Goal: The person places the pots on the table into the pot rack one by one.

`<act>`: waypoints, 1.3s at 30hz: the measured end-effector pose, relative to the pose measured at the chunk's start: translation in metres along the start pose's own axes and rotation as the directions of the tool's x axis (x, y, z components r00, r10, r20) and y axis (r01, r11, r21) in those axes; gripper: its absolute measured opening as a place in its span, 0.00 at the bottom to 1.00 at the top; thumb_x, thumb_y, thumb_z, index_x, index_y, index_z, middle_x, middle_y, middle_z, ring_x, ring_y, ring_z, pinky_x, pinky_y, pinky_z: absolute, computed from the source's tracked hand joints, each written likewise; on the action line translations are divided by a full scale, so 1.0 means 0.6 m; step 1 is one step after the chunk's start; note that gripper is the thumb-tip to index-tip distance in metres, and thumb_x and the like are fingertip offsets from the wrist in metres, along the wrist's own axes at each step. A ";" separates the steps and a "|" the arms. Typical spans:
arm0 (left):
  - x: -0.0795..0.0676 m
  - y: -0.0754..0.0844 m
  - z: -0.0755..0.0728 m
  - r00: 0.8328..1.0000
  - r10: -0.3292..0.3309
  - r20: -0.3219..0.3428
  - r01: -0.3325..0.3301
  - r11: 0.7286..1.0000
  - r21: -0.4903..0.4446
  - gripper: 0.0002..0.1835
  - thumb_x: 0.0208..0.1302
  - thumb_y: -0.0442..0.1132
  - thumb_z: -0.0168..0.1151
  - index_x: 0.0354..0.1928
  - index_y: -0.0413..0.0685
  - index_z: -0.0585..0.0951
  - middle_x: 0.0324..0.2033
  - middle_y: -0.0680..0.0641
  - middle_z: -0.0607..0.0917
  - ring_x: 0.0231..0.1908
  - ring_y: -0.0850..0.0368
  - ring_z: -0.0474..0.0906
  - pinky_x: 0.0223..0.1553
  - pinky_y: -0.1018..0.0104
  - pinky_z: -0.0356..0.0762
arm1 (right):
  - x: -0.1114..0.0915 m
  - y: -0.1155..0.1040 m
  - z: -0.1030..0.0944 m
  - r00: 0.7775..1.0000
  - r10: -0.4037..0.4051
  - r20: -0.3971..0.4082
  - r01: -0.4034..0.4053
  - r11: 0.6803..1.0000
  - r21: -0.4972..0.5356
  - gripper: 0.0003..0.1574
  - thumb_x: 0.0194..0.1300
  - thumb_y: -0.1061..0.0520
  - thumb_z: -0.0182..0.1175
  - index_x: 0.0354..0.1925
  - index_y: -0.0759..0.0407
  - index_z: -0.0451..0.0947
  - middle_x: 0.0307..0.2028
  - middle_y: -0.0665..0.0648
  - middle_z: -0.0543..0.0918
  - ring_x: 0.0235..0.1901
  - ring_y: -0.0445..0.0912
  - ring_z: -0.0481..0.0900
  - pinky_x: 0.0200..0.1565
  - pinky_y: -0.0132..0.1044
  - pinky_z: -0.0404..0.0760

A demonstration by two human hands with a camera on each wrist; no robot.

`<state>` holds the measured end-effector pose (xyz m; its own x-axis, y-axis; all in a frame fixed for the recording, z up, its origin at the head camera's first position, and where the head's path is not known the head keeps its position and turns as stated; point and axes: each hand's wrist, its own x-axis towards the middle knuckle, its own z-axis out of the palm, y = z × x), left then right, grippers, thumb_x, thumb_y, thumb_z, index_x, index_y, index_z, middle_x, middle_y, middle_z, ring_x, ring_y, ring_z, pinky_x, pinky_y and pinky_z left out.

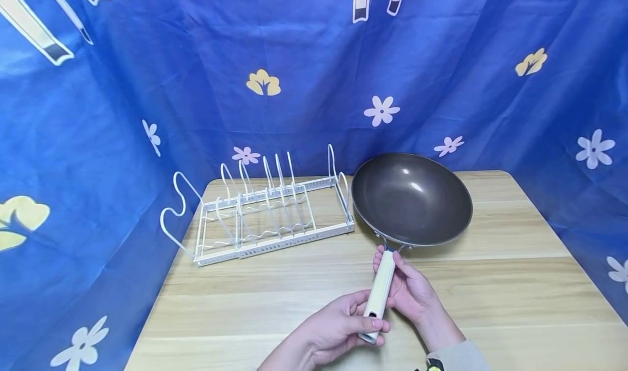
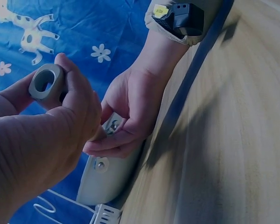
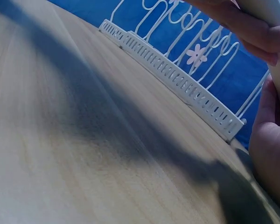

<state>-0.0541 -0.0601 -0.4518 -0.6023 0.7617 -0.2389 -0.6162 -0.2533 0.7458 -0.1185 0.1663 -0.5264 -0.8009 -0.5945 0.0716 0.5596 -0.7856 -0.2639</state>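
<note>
A wok (image 1: 412, 199) with a dark, shiny inside and a pale outside (image 2: 105, 179) faces upward at the right, beside the rack. Its cream handle (image 1: 380, 292) points toward the person. My left hand (image 1: 338, 327) grips the handle's free end, thumb on top and fingers curled beneath. Farther up, my right hand (image 1: 412, 292) holds the handle near the pan, thumb along its right side and fingers passing underneath. In the left wrist view, the handle's hollow end (image 2: 46, 83) pokes out of the left hand (image 2: 60, 121), with the right hand (image 2: 135, 102) beyond it.
A white wire rack (image 1: 275, 235) with several upright dividers stands on the wooden table (image 1: 255, 305), left of the wok. Its slotted rail (image 3: 177, 81) shows in the right wrist view. Blue patterned cloth (image 1: 314, 77) hangs behind and at both sides.
</note>
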 end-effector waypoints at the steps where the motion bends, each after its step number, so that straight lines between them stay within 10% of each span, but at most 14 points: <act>1: -0.001 0.001 0.000 1.000 -0.001 0.004 0.001 1.000 0.001 0.37 0.75 0.28 0.63 0.81 0.31 0.60 0.62 0.57 0.84 0.47 0.66 0.86 0.51 0.72 0.89 | -0.001 0.000 -0.001 1.000 0.007 0.011 -0.007 1.000 0.002 0.35 0.91 0.49 0.28 0.69 0.61 0.78 0.61 0.57 0.87 0.62 0.47 0.87 0.73 0.35 0.79; 13: -0.005 0.008 0.006 0.998 -0.016 0.054 0.015 1.000 0.015 0.35 0.77 0.31 0.63 0.79 0.32 0.62 0.46 0.56 0.89 0.45 0.67 0.87 0.52 0.72 0.89 | -0.010 -0.002 -0.002 0.996 0.028 0.082 -0.031 0.999 0.043 0.34 0.91 0.48 0.29 0.70 0.59 0.77 0.61 0.57 0.86 0.64 0.47 0.86 0.76 0.34 0.76; 39: -0.017 0.012 0.023 0.976 0.039 0.216 -0.057 0.995 0.077 0.38 0.79 0.34 0.64 0.83 0.36 0.59 0.60 0.58 0.86 0.49 0.68 0.86 0.53 0.70 0.89 | -0.023 -0.008 0.026 0.967 -0.054 0.248 0.046 0.998 0.039 0.25 0.89 0.51 0.41 0.72 0.57 0.74 0.62 0.59 0.85 0.63 0.47 0.84 0.75 0.35 0.77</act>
<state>-0.0456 -0.0616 -0.4353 -0.5021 0.8620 -0.0694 -0.5402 -0.2499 0.8036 -0.1068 0.1757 -0.5109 -0.7518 -0.5752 0.3222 0.5304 -0.8180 -0.2226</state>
